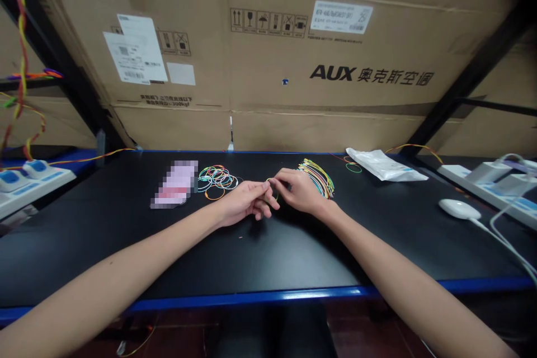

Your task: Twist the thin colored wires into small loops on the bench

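Left hand (241, 202) and right hand (301, 190) pinch a thin yellow-green wire (277, 194) in their fingers (263, 210), above the black table (268, 263)

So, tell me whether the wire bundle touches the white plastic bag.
Apart: the head view shows black tabletop between the wire bundle and the white plastic bag.

Blk worktop (188, 268), blue edge (293, 294). On it: looped wires (217, 177), wire bundle (322, 180) ctr-R, white pkt (384, 165), rounded device (458, 208), pixelated pink item (176, 183), pwr strip (489, 189).
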A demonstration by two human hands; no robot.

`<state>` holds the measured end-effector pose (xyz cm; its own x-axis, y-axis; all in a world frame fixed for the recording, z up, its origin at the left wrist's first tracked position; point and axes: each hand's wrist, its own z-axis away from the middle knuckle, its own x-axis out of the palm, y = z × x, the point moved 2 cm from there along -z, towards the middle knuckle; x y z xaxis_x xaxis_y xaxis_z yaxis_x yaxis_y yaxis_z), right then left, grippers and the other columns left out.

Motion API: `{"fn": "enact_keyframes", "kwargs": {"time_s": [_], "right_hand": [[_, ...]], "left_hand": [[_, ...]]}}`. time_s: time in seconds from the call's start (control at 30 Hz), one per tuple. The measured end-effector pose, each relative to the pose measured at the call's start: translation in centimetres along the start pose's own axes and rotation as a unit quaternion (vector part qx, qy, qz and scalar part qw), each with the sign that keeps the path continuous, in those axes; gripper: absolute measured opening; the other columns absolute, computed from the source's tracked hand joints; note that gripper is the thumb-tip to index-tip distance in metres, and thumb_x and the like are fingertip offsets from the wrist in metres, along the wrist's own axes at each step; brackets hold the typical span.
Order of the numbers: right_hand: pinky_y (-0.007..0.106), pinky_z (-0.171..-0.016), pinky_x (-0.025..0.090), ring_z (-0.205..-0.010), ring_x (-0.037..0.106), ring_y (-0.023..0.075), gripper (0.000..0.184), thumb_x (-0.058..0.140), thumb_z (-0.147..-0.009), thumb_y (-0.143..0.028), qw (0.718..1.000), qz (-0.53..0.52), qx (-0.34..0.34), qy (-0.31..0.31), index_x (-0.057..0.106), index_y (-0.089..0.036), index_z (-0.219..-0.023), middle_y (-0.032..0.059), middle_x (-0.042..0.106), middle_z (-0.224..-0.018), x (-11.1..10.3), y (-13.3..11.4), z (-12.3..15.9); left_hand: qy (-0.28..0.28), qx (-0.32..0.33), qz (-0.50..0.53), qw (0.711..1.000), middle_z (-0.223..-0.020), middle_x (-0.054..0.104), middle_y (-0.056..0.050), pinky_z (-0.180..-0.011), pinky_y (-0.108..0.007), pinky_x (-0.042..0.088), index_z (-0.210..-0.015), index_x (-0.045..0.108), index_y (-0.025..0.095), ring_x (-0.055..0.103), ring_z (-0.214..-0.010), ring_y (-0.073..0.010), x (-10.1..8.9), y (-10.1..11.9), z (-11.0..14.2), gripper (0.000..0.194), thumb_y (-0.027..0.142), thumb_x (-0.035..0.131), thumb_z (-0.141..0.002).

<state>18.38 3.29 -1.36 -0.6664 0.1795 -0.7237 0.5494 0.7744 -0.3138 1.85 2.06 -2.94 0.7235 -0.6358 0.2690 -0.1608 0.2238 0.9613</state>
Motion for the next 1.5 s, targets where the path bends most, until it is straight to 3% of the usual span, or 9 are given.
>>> {"fn": "enact_keyframes", "kwargs": {"time_s": [0.1,0.33,0.73,1.03,1.1,1.23,1.5], "right_hand": [[0.025,-0.056,0.034,-0.059,0.050,0.0116,0.030,0.046,-0.093,-0.027,1.000,0.017,0.003,0.010,0.059,-0.016,-0.069,0.0034,0.059,-0.066,-0.20,0.16,-0.12],[0.025,-0.056,0.033,-0.056,0.047,0.0108,0.030,0.048,-0.092,-0.027,0.999,0.005,0.025,0.021,0.057,-0.016,-0.065,0.0015,0.056,-0.062,-0.20,0.50,-0.36],[0.025,-0.052,0.029,-0.050,0.038,0.0095,0.033,0.048,-0.087,-0.024,1.000,-0.001,0.008,0.025,0.047,-0.018,-0.055,-0.0014,0.047,-0.054,-0.68,-0.35,-0.12],[0.025,-0.051,0.027,-0.049,0.038,0.0093,0.034,0.048,-0.088,-0.026,0.999,0.006,0.051,0.007,0.049,-0.017,-0.056,-0.0022,0.047,-0.053,-0.35,0.16,-0.23],[0.025,-0.051,0.027,-0.050,0.039,0.0093,0.033,0.048,-0.089,-0.026,0.999,0.004,0.050,0.003,0.052,-0.017,-0.058,-0.0018,0.049,-0.054,-0.38,0.15,-0.23],[0.025,-0.052,0.029,-0.051,0.042,0.0098,0.033,0.047,-0.090,-0.027,0.999,-0.002,0.043,0.000,0.056,-0.016,-0.061,0.0001,0.054,-0.057,-0.46,0.07,-0.22],[0.026,-0.051,0.030,-0.050,0.043,0.0102,0.034,0.047,-0.090,-0.031,0.999,0.000,0.043,0.020,0.056,-0.017,-0.060,0.0002,0.054,-0.055,-0.64,-0.27,-0.25]], "left_hand": [[0.013,-0.001,0.007,1.000,-0.075,0.068,-0.005,-0.044,-0.020,0.040,-0.076,0.054,0.014,0.062,-0.053,-0.0111,-0.15,0.00,-0.08,0.035,0.048,0.059,-0.083],[-0.042,-0.006,0.105,0.994,-0.070,0.061,-0.001,-0.059,-0.025,0.046,-0.084,0.058,0.014,0.061,-0.063,-0.0124,-0.01,0.26,-0.02,0.028,0.042,0.057,-0.087],[0.085,-0.026,-0.016,0.996,-0.069,0.061,-0.001,-0.056,-0.030,0.055,-0.078,0.055,0.015,0.062,-0.055,-0.0120,-0.47,-0.16,0.02,0.030,0.043,0.058,-0.085],[0.015,-0.019,0.062,0.998,-0.070,0.061,-0.002,-0.063,-0.028,0.048,-0.096,0.062,0.014,0.062,-0.062,-0.0134,-0.74,0.14,-0.01,0.027,0.039,0.059,-0.085],[0.006,-0.020,0.058,0.998,-0.072,0.062,-0.002,-0.065,-0.028,0.046,-0.092,0.062,0.014,0.061,-0.063,-0.0123,-0.65,0.16,0.04,0.024,0.037,0.062,-0.083],[0.015,-0.019,0.028,0.999,-0.079,0.066,-0.004,-0.067,-0.026,0.045,-0.082,0.062,0.013,0.062,-0.069,-0.0120,-0.53,-0.03,-0.01,0.025,0.037,0.066,-0.081],[0.060,-0.023,-0.011,0.998,-0.087,0.070,-0.010,-0.066,-0.027,0.048,-0.087,0.064,0.012,0.067,-0.072,-0.0153,-0.55,-0.40,-0.12,0.029,0.041,0.063,-0.083]]}}
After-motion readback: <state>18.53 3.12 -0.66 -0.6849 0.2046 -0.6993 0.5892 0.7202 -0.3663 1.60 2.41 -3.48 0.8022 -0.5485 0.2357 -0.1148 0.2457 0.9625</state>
